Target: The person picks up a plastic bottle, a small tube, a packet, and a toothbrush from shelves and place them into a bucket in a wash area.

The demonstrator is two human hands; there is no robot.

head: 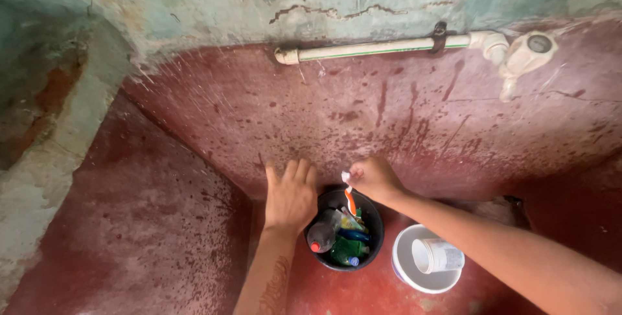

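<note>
Black bucket (372,224), floor, centre frame; holds dark bottle (322,231) and green items. Left hand (290,195): flat, fingers spread, on rim at 9 o'clock. Right hand (374,179): pinched on orange-white toothbrush (350,200) at 12 o'clock. White pail (408,270) at 4 o'clock. Risk: tugging may tip the crowded bucket, spilling contents.

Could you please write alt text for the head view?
The right hand holds an orange-and-white toothbrush above a black bucket of bottles, while the left hand rests on its rim. A white bucket holding a white cup stands beside it, under a wall tap.
</note>
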